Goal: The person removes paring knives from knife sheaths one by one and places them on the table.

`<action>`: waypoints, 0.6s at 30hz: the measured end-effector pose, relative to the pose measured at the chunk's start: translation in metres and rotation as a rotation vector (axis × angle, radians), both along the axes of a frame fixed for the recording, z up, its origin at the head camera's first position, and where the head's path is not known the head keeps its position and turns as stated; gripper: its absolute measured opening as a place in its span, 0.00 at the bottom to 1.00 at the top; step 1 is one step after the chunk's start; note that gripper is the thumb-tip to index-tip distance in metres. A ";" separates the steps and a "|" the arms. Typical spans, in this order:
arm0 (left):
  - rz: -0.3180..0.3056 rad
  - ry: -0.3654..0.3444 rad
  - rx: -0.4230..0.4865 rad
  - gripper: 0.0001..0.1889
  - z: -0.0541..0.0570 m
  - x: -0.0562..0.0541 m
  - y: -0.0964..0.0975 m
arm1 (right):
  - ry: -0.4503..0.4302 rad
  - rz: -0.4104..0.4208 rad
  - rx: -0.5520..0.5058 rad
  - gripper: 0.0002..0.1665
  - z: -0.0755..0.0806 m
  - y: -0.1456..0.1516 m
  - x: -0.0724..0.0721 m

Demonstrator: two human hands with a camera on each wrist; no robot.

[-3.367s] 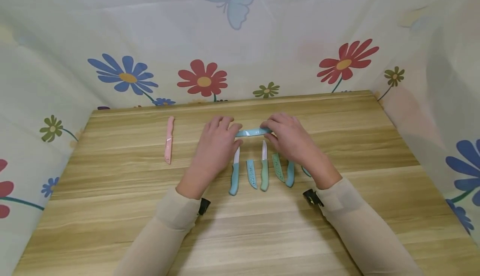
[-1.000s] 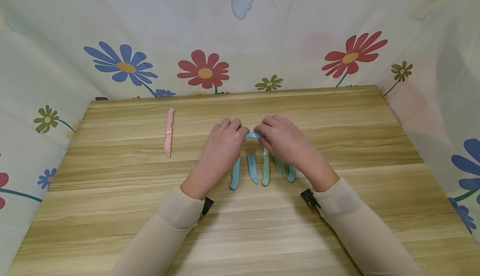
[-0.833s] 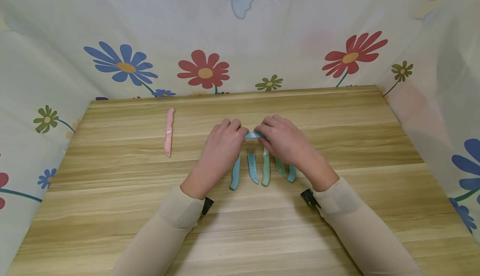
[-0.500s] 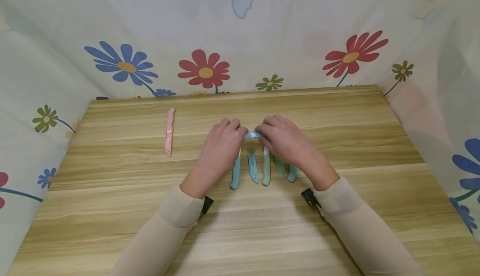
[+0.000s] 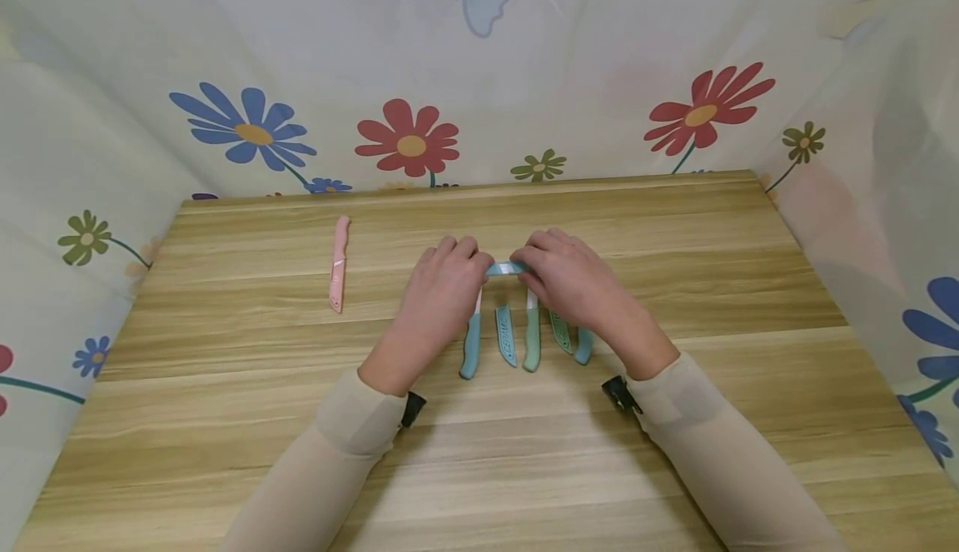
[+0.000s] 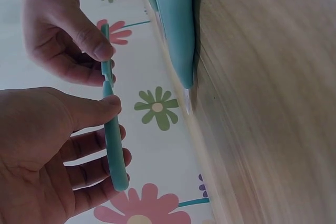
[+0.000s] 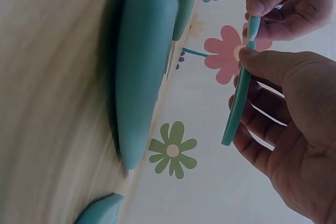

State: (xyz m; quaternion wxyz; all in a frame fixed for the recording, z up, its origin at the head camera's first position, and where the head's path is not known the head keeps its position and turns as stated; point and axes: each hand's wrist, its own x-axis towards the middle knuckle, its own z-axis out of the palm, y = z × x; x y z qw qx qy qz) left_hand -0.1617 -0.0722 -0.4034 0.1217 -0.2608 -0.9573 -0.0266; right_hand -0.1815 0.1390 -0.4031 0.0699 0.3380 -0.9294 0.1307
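Note:
Between both hands a light blue ceramic knife is held level above the table, a strip of white blade showing between handle and sheath. My left hand [image 5: 442, 302] pinches the knife's handle [image 6: 114, 150], thumb on one side and fingers on the other. My right hand [image 5: 573, 281] grips the light blue sheath [image 7: 240, 98] in the same way. Below them lie a blue knife [image 5: 470, 345], a blue sheath [image 5: 505, 335], a green knife [image 5: 532, 340], a green sheath [image 5: 559, 333] and another blue knife [image 5: 583, 347]. The right hand hides part of that last knife.
A pink sheathed knife [image 5: 339, 265] lies apart at the left on the wooden table [image 5: 225, 385]. A flowered cloth [image 5: 584, 61] rises behind the table's back edge and along both sides. The bare white blades of the loose knives point away from me.
Since the earliest frame both hands have moved closer together along the held knife. In the last second they have edged slightly apart, with a little more white blade showing. The loose pieces stay put.

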 end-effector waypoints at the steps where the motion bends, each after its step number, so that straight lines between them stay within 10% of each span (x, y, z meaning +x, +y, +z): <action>1: 0.001 -0.001 -0.001 0.10 0.000 0.000 0.000 | -0.001 -0.001 0.001 0.15 0.000 0.000 0.000; 18: 0.026 -0.039 0.008 0.10 0.005 0.000 -0.001 | 0.000 -0.013 -0.007 0.15 0.003 0.002 0.000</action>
